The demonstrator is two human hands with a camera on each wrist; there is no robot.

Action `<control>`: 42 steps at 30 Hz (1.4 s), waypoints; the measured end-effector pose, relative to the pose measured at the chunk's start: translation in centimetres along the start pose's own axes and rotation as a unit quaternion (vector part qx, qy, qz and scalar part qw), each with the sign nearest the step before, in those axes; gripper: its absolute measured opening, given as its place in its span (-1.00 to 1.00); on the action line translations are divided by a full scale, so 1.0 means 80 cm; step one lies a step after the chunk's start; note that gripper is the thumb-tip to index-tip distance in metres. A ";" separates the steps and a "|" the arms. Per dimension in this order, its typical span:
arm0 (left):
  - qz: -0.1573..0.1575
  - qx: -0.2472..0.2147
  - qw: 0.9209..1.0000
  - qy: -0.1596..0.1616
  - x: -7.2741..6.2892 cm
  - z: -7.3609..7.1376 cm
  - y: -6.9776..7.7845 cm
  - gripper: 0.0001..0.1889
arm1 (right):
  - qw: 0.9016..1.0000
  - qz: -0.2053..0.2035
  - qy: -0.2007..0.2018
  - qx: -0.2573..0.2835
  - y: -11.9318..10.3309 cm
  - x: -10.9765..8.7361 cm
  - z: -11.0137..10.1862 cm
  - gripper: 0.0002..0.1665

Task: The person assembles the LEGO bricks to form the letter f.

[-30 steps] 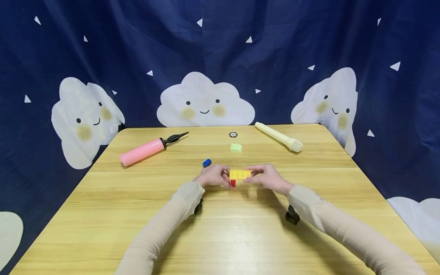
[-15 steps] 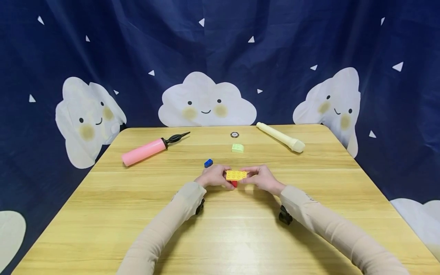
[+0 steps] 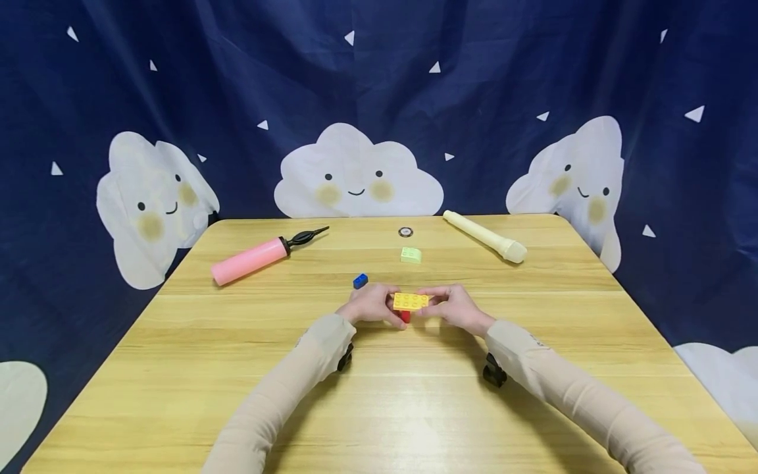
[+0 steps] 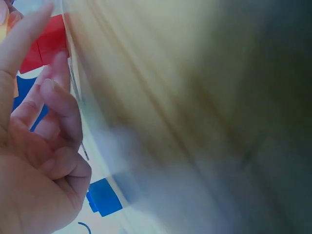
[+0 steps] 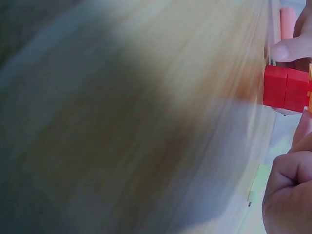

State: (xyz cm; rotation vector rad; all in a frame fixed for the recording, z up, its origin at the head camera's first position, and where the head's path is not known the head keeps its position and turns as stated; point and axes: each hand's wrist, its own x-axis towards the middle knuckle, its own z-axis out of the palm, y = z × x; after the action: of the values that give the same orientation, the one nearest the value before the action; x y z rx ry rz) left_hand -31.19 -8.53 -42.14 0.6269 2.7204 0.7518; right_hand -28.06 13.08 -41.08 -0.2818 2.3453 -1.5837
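Observation:
In the head view, a yellow building block [image 3: 411, 301] with studs on top lies over a red block stack [image 3: 405, 316], which stands on the table. The right wrist view shows the red stack [image 5: 285, 88] as two blocks, with a sliver of yellow at its studded end; whether they are joined I cannot tell. My left hand [image 3: 371, 304] grips the red stack, its thumb at the near side. My right hand [image 3: 457, 308] pinches the yellow block at its right end. A small blue block [image 3: 360, 281] sits just beyond my left hand.
Farther back on the wooden table [image 3: 379, 408] lie a pale green block [image 3: 410, 255] and a small round disc [image 3: 405, 232]. A pink hand pump [image 3: 251, 260] with a black nozzle is at left, a cream toy microphone [image 3: 484, 237] at right. A dark blue curtain [image 3: 379, 85] hangs behind.
My right hand has brought the yellow block leftward over the red stack, then shifted it very slightly back right. My left hand stays at the red stack. The head view has turned slightly left.

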 end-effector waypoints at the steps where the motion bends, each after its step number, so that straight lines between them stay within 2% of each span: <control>1: 0.005 -0.001 1.000 0.001 0.000 0.000 0.000 -0.24 | 1.000 0.000 0.001 -0.001 -0.001 -0.001 0.000 -0.42; 5: 0.012 -0.002 1.000 0.009 -0.003 -0.003 0.001 -0.24 | 1.000 -0.002 0.001 -0.003 -0.003 -0.003 -0.002 -0.42; 12: 0.019 -0.010 0.998 0.054 -0.008 -0.021 0.012 -0.53 | 1.000 -0.003 -0.008 -0.004 -0.004 -0.001 -0.001 -0.42; 18: 0.021 -0.014 0.998 0.050 -0.005 -0.023 0.015 -0.63 | 1.000 -0.005 -0.011 -0.002 0.000 0.002 -0.002 -0.42; 27: 0.008 -0.040 0.998 0.055 -0.005 -0.018 0.011 -0.66 | 1.000 -0.006 -0.012 -0.004 0.002 0.002 -0.002 -0.44; 37: 0.006 -0.036 0.998 0.049 -0.007 -0.020 0.009 -0.65 | 1.000 -0.013 -0.015 0.001 0.000 0.001 -0.001 -0.44; 42: 0.007 -0.041 0.998 0.054 -0.007 -0.016 0.008 -0.68 | 1.000 -0.004 -0.013 -0.001 0.001 0.001 -0.001 -0.43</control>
State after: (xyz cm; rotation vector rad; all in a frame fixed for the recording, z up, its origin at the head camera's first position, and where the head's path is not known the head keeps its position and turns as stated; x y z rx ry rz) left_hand -30.94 -8.81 -40.65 0.6045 2.7681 0.9227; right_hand -28.21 13.18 -41.13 -0.3102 2.3291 -1.5717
